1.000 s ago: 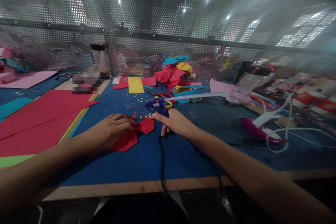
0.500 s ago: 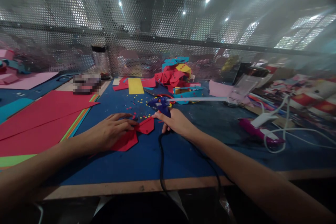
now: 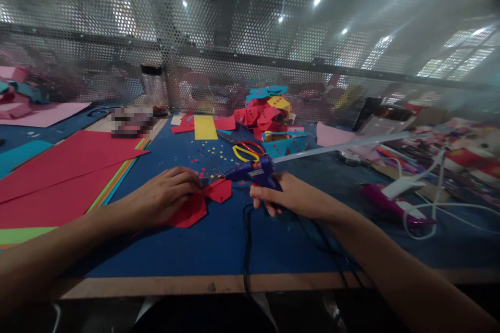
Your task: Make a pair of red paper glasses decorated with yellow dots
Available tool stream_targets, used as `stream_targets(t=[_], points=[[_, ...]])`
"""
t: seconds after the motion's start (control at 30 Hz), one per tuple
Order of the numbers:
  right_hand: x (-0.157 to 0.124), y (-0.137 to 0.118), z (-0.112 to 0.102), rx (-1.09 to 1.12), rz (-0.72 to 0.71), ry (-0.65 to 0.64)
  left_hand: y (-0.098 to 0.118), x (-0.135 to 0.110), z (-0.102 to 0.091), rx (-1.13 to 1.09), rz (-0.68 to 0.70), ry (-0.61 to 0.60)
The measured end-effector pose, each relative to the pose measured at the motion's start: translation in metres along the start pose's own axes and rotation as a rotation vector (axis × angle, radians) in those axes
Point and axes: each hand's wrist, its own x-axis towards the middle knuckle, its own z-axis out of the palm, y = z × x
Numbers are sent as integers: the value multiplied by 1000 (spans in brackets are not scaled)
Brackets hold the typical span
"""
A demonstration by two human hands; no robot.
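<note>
Left hand: the left hand (image 3: 166,195) lies palm down on the red paper (image 3: 195,207), with the fingers a little bent, and closes around nothing.
Right hand: the right hand (image 3: 289,199) is closed around the handle of the glue gun (image 3: 255,173); it is apart from the left hand.
Red paper: folded, flat on the blue table (image 3: 219,244), under the left fingertips and between the two hands.
Glue gun: its tip points to the left hand and is just beside the red paper. I cannot tell if they touch.
Glue stick: the glue stick (image 3: 339,145) comes out of the back of the gun, away from the right hand.
Cord: the black cord (image 3: 246,242) hangs from the right hand over the near table edge.
Scissors: the scissors (image 3: 246,151) lie just beyond the gun.
Paper pile: the paper pile (image 3: 265,109) is farther behind the scissors.
Red sheets: the red sheets (image 3: 66,166) lie outside the left hand.
Pink tool: the pink tool (image 3: 390,200) lies well outside the right hand.
</note>
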Motion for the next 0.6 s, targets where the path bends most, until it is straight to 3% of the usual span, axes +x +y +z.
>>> stream_targets(t=[0.27, 0.6], points=[[-6, 6, -2, -80, 84, -116, -2, -4, 3, -32, 63, 43], [-8, 0, 0, -83, 116, -145, 0, -3, 3, 25, 73, -43]])
